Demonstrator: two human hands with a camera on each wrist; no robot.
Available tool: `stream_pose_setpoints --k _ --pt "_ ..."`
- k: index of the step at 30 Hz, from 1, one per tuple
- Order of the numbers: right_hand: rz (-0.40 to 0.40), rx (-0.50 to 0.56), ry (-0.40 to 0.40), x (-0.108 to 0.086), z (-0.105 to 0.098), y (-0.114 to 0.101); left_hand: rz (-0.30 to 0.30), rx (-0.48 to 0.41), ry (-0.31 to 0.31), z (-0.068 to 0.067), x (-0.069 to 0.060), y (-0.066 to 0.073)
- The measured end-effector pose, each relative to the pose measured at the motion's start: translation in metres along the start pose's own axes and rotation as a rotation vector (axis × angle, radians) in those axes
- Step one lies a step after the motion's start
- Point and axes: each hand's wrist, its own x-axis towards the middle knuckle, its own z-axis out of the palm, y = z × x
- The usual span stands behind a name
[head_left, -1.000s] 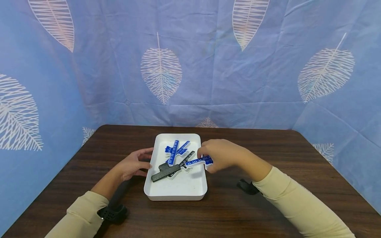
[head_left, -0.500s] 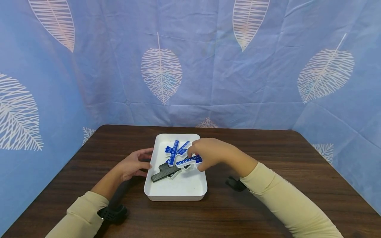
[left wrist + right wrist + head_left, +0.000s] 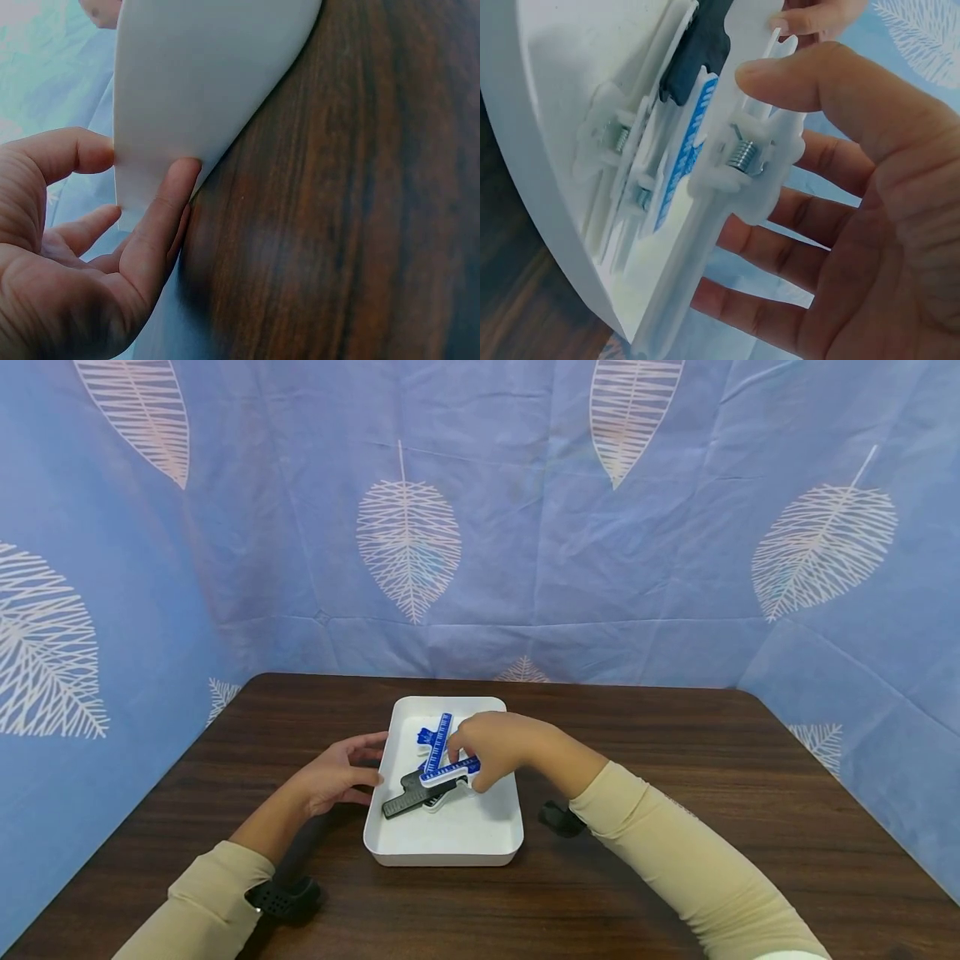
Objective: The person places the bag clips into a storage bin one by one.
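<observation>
My right hand (image 3: 502,747) pinches a blue-and-white spring clip (image 3: 450,772) with a piano-key print, low over the white tray (image 3: 442,859). In the right wrist view the thumb lies on the clip's white back (image 3: 754,176), beside its metal spring, with fingers behind. In the tray, another blue piano-key clip (image 3: 438,743) lies slanted, and a black clip (image 3: 408,800) lies nearer the front across a partly hidden pale one. Other clips are covered by my right hand. My left hand (image 3: 337,777) rests its fingertips against the tray's left wall (image 3: 217,67), fingers mostly extended.
The tray stands on a dark brown wooden table (image 3: 637,893). Behind and at both sides hangs a blue cloth (image 3: 525,552) with white leaf prints. A black wrist strap (image 3: 285,897) is on the left forearm, and a black device (image 3: 561,818) shows beneath the right.
My right hand has moved left with the held clip, from the tray's right edge to above the other clips. My left hand and the tray have stayed in place.
</observation>
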Motion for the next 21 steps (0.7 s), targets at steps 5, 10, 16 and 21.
stream_pose_setpoints --k 5,10,16,21 --pt "-0.021 0.042 -0.020 0.009 0.005 0.000 0.000 0.002 0.004 0.000 0.000 0.000" --pt "-0.034 0.077 -0.042 0.016 0.009 -0.001 -0.001 0.003 0.006 -0.001 0.002 0.000" --pt "-0.066 0.101 -0.064 0.022 0.015 -0.008 0.002 0.007 0.001 0.000 0.001 0.000" --pt "-0.091 0.077 -0.081 0.025 0.021 -0.015 -0.004 0.009 0.000 -0.001 0.001 -0.002"
